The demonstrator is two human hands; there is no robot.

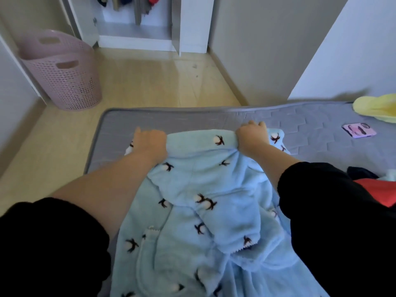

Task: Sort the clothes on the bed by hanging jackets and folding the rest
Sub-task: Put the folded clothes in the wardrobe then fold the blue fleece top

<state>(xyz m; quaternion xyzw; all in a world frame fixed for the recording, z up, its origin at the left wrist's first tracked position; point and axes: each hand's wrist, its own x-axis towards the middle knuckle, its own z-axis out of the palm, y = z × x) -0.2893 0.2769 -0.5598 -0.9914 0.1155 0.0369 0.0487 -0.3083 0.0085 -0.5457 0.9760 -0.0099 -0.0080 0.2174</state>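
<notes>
A bare grey mattress serves as the bed [214,118] here, set on a pale wooden floor, with a pink laundry basket [64,78] standing off to the far left and an open wardrobe [137,37] at the far wall where a few hanging clothes [139,9] show on the rail. Spread across the near part of the bed, right in front of the person, lies a pale blue fleece garment [192,189] dotted with cotton-flower prints, rumpled and not yet squared up. The left hand [150,142] is clenched over its far left corner and the right hand [251,136] has a bunch of the far edge gathered in its fist, so both are grasping the fleece, apparently to pull it flat for a first fold. I'd judge the job only partly done: the clothes on the rail may be jackets already sorted, but no folded pile is in sight. A yellow garment [375,108] waits at the far right of the bed, a red garment [383,194] and a black garment [360,172] lie heaped at the right edge, and a small pink packet [359,130] lies between them.
</notes>
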